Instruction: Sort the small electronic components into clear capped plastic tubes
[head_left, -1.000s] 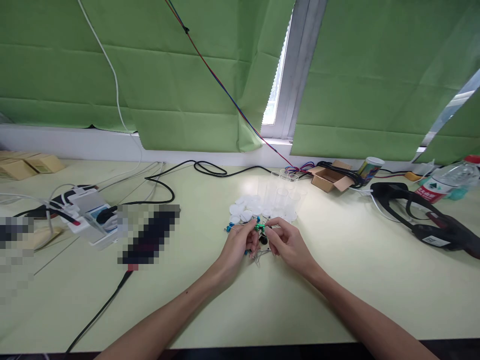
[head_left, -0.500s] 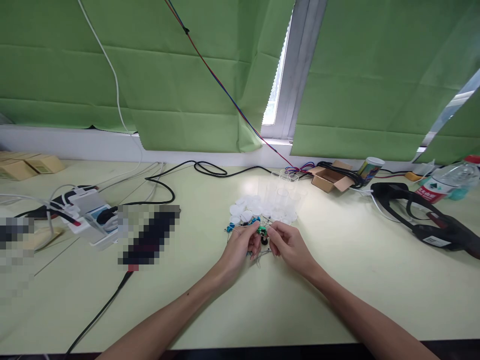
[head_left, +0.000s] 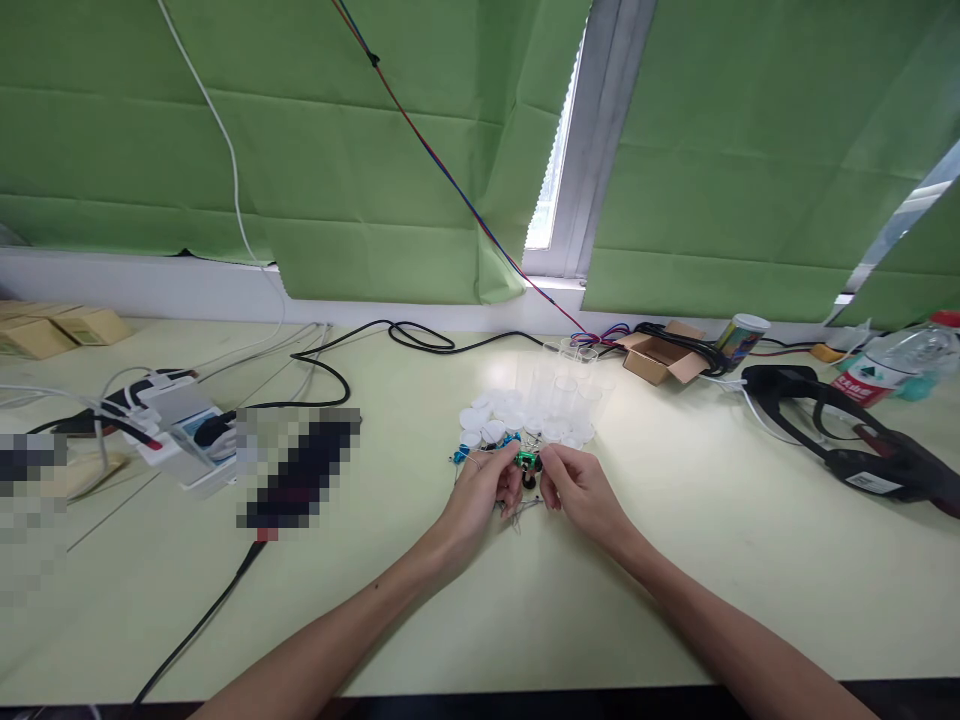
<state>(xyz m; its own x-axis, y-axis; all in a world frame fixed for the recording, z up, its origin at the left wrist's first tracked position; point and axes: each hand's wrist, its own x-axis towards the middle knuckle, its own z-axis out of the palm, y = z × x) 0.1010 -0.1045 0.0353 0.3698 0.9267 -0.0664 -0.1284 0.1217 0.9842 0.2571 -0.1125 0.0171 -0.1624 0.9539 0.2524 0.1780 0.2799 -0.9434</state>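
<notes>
Between my two hands is a small shiny green part (head_left: 527, 460) with black bits on it, too small to identify. My left hand (head_left: 487, 482) pinches its left end between thumb and fingers. The fingertips of my right hand (head_left: 574, 480) are pressed together at its right end, by a dark piece. A round black piece (head_left: 529, 482) shows just below the green part. Small blue pieces with thin wires (head_left: 460, 455) lie beside my left hand. Behind my fingers are several white round lids (head_left: 493, 432) and clear plastic tubes (head_left: 564, 395).
Left on the table are a white power strip (head_left: 184, 430), a blurred-out dark object (head_left: 304, 470) and cables. An open cardboard box (head_left: 656, 355), a printed canister (head_left: 739, 340), a black headset-like device (head_left: 847, 440) and a plastic bottle (head_left: 889, 365) are at the right. Green blinds (head_left: 390, 150) hang behind.
My right fingertips have shifted very slightly at the right end of the green part. My left hand keeps its hold, and everything else looks the same.
</notes>
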